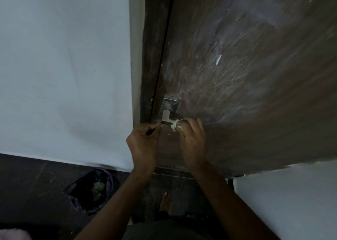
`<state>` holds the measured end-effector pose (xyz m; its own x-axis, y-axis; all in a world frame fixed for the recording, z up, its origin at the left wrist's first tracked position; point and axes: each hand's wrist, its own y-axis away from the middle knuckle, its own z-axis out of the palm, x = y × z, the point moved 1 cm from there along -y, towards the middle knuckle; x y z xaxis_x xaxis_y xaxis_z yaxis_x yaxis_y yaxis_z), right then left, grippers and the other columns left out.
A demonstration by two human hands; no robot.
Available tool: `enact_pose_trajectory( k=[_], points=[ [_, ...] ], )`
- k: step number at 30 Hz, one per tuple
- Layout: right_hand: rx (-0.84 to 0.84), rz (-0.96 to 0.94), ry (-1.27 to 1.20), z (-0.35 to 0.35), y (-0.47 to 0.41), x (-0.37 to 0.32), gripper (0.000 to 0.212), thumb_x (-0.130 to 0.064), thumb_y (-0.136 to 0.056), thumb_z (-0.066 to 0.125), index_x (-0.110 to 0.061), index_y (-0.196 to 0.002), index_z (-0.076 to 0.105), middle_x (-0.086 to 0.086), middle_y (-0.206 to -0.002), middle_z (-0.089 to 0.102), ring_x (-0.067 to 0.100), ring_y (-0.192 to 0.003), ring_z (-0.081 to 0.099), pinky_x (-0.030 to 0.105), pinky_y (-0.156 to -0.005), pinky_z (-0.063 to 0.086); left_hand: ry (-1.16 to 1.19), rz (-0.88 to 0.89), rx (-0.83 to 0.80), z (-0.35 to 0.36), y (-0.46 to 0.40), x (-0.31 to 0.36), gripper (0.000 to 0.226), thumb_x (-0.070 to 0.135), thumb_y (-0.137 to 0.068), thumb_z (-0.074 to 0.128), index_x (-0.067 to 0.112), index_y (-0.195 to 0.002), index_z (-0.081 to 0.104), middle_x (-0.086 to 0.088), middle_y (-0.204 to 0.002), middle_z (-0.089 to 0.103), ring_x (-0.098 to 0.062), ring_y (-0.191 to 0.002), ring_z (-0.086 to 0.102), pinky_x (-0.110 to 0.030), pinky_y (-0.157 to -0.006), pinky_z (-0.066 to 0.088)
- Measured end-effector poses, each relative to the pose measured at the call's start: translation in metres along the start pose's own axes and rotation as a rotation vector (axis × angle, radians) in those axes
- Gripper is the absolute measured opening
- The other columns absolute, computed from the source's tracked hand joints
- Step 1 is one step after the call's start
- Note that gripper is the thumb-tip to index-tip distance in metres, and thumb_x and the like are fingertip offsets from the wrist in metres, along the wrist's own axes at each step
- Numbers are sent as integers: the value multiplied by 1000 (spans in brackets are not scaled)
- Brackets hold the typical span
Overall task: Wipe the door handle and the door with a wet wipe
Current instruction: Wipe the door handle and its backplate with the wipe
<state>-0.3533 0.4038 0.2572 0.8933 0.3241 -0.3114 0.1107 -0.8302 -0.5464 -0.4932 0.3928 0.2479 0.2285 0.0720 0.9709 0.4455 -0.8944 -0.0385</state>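
Observation:
A brown wooden door (246, 75) with whitish smears fills the upper right. Its metal lever handle (166, 118) on a silver plate sits near the door's left edge. My right hand (193, 139) is closed on a bunched white wet wipe (175, 126), which is pressed against the free end of the lever. My left hand (144, 141) is curled just left of the handle, its fingertips pinched on a thin dark object I cannot identify. The lever's far end is hidden behind the wipe and my fingers.
A white wall (63, 75) stands left of the dark door frame (151, 57), another white wall (284, 199) at lower right. A bin lined with a black bag (91, 190) sits on the dark floor at lower left. My bare foot (165, 201) is below the door.

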Motion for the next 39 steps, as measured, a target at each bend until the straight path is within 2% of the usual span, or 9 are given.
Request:
enact_pose_trajectory(
  k=[5, 12, 16, 19, 24, 27, 30, 34, 39],
  points=[
    [-85, -68, -5, 3, -12, -20, 16, -5, -82, 74, -5, -97, 71, 9, -101, 69, 24, -93, 62, 31, -76, 54, 40, 54, -42, 4, 6, 8, 16, 29, -79, 77, 36, -93, 76, 29, -81, 69, 12, -83, 65, 0, -73, 45],
    [-71, 19, 73, -21, 4, 13, 21, -4, -76, 82, -4, -95, 74, 11, -101, 72, 28, -95, 65, 30, -85, 50, 20, 47, -122, 6, 10, 13, 20, 31, -81, 77, 49, -83, 70, 36, -85, 69, 16, -84, 63, 4, -71, 42],
    [-60, -28, 2, -11, -8, -8, 20, 1, -75, 81, -1, -93, 73, 12, -95, 71, 27, -86, 64, 33, -71, 54, 31, 88, -141, 18, 15, 22, 23, 19, -80, 79, 39, -90, 72, 33, -73, 65, 18, -80, 63, 3, -68, 42],
    [-114, -13, 20, -18, -5, -1, 17, -1, -79, 79, -2, -94, 74, 12, -97, 71, 28, -89, 65, 33, -77, 52, 20, 89, -142, 21, 15, 24, 16, 19, -81, 79, 30, -92, 77, 32, -77, 64, 19, -80, 62, 4, -69, 41],
    [-97, 45, 189, -41, 14, 32, 15, -2, -80, 80, 1, -93, 74, 14, -100, 73, 27, -97, 66, 23, -90, 37, 23, 66, -144, 22, 15, 17, 14, 21, -81, 79, 27, -93, 79, 27, -81, 68, 15, -83, 63, 3, -72, 43],
    [17, 79, 23, -41, 7, 24, 20, 9, -74, 76, 9, -94, 72, 21, -95, 72, 16, -97, 51, 8, -98, 32, 21, 38, -160, 28, 17, 14, 14, 23, -81, 79, 26, -95, 80, 23, -85, 72, 13, -83, 65, 0, -72, 45],
    [-53, 258, -181, -40, 3, 22, 24, 5, -88, 66, 4, -112, 71, 18, -111, 71, 14, -104, 57, -9, -95, 23, 16, 41, -156, 31, 19, 13, 14, 24, -82, 79, 27, -96, 79, 26, -84, 71, 14, -83, 65, 1, -71, 45],
    [-389, 401, -301, -30, -15, 23, 30, -20, -105, 46, -9, -124, 67, 9, -116, 72, 7, -97, 58, 10, -80, 41, 13, 51, -143, 28, 19, 14, 19, 26, -82, 78, 42, -92, 73, 39, -82, 67, 17, -82, 64, 5, -69, 42],
    [-613, 238, -262, -14, -54, -6, 28, -11, -101, 50, -5, -80, 67, 11, -70, 64, 12, -57, 48, 27, -61, 32, 19, 31, -77, 24, 13, 9, 16, 27, -81, 77, 39, -91, 74, 30, -83, 71, 13, -79, 65, -1, -67, 46]
  ],
)
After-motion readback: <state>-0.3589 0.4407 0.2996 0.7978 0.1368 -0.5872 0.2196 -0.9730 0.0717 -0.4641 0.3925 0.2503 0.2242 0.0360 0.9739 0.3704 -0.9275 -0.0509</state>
